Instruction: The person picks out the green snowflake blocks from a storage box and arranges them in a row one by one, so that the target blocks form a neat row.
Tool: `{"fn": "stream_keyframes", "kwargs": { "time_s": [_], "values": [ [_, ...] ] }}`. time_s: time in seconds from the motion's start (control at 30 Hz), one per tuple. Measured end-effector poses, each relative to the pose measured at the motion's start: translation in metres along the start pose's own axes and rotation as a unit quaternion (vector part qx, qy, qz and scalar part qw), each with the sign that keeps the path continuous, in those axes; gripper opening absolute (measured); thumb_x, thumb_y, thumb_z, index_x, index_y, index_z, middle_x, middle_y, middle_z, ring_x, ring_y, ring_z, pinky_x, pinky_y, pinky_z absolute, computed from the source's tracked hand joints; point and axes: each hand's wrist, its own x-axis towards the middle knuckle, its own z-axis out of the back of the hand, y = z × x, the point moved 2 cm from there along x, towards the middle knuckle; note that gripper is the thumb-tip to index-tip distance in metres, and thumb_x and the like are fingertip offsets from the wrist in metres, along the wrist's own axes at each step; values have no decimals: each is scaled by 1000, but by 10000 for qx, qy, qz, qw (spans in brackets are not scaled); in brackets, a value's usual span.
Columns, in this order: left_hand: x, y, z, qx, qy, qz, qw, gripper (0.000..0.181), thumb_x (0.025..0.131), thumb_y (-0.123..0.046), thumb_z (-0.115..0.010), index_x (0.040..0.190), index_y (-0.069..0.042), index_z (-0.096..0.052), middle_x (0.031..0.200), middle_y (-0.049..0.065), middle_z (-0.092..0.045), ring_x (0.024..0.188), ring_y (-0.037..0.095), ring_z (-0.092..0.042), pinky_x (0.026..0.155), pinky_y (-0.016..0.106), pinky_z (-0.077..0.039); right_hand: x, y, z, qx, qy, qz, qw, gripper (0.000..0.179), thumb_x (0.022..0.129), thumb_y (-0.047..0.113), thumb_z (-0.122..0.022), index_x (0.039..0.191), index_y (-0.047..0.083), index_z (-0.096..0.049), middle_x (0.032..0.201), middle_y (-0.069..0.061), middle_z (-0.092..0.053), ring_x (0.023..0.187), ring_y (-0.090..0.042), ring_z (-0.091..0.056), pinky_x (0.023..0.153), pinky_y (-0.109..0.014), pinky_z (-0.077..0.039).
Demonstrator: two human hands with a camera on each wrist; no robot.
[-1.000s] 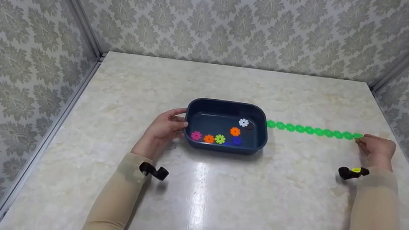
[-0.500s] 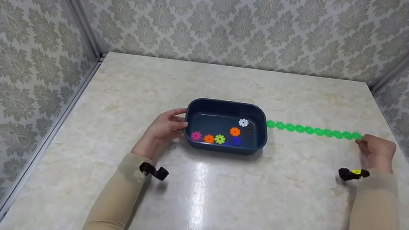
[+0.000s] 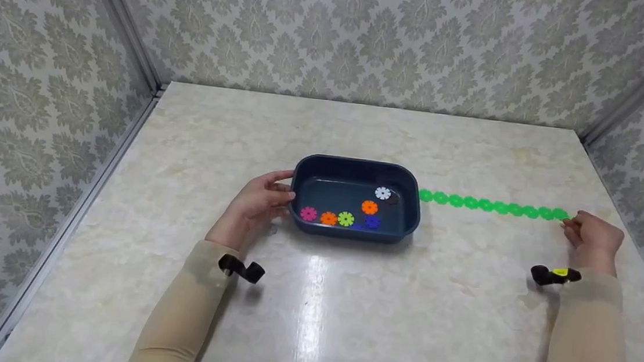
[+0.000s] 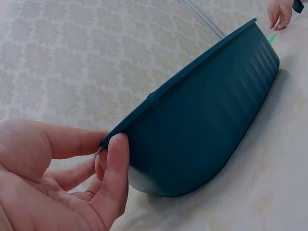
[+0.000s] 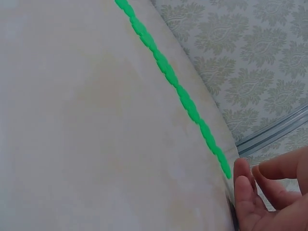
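A dark blue plastic tub [image 3: 352, 236] stands mid-table with several notched flower-shaped discs inside: a white disc [image 3: 382, 193], a pink disc [image 3: 308, 213], plus orange, lime and blue ones. My left hand [image 3: 259, 199] holds its left end, fingertips at the rim in the left wrist view. From the tub's right side a straight row of green discs [image 3: 486, 205] runs along the table. Just past the row's right end is my right hand [image 3: 597, 234]. In the right wrist view its fingers [image 5: 243, 187] are loosely bent, with a small gap to the last green disc.
The pale marbled table [image 3: 403, 316] carries everything. Patterned panels [image 3: 334, 36] rise behind it and at both sides, with metal posts at the corners. Black wrist mounts [image 3: 555, 275] sit on both sleeves.
My right fingers have let go of the last green disc, which lay tilted under them and now rests in line. The right hand has drawn slightly to the right; the left has stayed put.
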Motion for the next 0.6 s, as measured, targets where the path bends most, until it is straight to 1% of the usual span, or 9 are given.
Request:
{"fn": "stream_keyframes", "kwargs": {
  "time_s": [0.07, 0.1, 0.17, 0.27, 0.33, 0.4, 0.53, 0.6],
  "values": [
    [0, -1, 1, 53, 3, 39, 10000, 60, 96, 4, -63, 152, -10, -47, 103, 4, -57, 72, 11, -60, 65, 26, -55, 0, 1, -1, 166, -40, 0, 9999, 59, 99, 3, -61, 152, 25, -49, 98, 6, -66, 81, -7, -69, 71, -21, -59],
    [0, -1, 1, 87, -4, 62, 9999, 59, 97, 3, -63, 152, -10, -48, 103, 4, -57, 73, 12, -60, 65, 26, -56, 0, 1, -2, 218, -40, 0, 9998, 59, 99, 3, -61, 152, 25, -49, 97, 6, -66, 83, -7, -68, 72, -21, -59],
    [1, -1, 2, 157, 6, 104, 9998, 59, 97, 2, -64, 152, -11, -48, 106, 5, -57, 75, 12, -61, 67, 27, -57, -1, 1, -4, 248, -10, 25, 9997, 57, 99, 4, -61, 151, 25, -50, 100, 5, -65, 86, -7, -66, 72, -21, -59],
    [1, 0, 4, 247, 73, 164, 9995, 58, 98, 0, -64, 152, -11, -47, 107, 6, -58, 78, 12, -64, 70, 28, -59, -3, -1, -8, 209, 31, 61, 9998, 51, 100, 6, -60, 147, 26, -53, 112, 6, -61, 88, -7, -65, 70, -21, -58],
    [1, 1, 5, 268, 148, 195, 9993, 58, 98, -1, -64, 153, -11, -47, 107, 5, -59, 78, 13, -65, 72, 29, -60, -5, -3, -12, 134, 59, 128, 9998, 44, 101, 9, -60, 142, 26, -54, 119, 6, -57, 87, -8, -65, 66, -22, -56],
    [0, 0, 8, 308, 281, 198, 9989, 59, 99, -2, -63, 154, -10, -44, 106, 5, -60, 79, 13, -67, 73, 30, -60, -8, -5, -17, 40, 72, 218, 9997, 39, 102, 11, -59, 137, 27, -55, 121, 6, -55, 84, -8, -65, 62, -23, -55],
    [-2, -3, 17, 467, 459, 124, 9978, 57, 103, -6, -58, 157, -8, -39, 106, 3, -61, 79, 12, -64, 74, 30, -60, -16, -6, -31, -235, 219, 581, 9978, 30, 102, 14, -60, 129, 25, -56, 116, 5, -54, 79, -8, -65, 60, -23, -52],
    [-2, -6, 23, 577, 417, 51, 9974, 56, 105, -10, -55, 158, -8, -36, 108, 3, -60, 80, 11, -63, 74, 29, -60, -21, -5, -39, -476, 327, 807, 9951, 34, 102, 17, -61, 135, 24, -53, 113, 7, -54, 80, -7, -65, 61, -20, -53]
  ]
}}
